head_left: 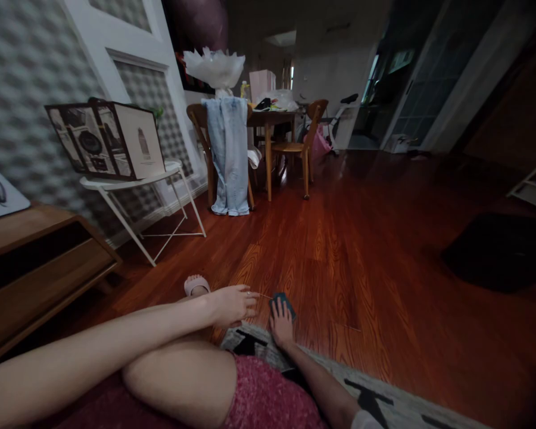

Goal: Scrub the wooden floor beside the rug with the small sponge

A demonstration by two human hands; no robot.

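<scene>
My left hand [236, 305] reaches across my bent leg with its fingers curled, a ring showing on one finger. It pinches a thin pale strand [264, 296], which runs toward a small flat dark teal object [289, 305]. My right hand [280, 323] lies over that object, its fingers laid across the top and seeming to grip it; what kind of thing it is I cannot make out. Both hands are low, just above the wooden floor [312, 268] and the edge of a patterned rug [304, 353].
A white side table [129, 183] carrying a printed box [138, 146] stands left, beside a wooden cabinet [40, 250]. Ahead are a chair draped with jeans [227, 155], a dining table [268, 118] and another chair [310, 146]. A dark shape [500, 253] lies right.
</scene>
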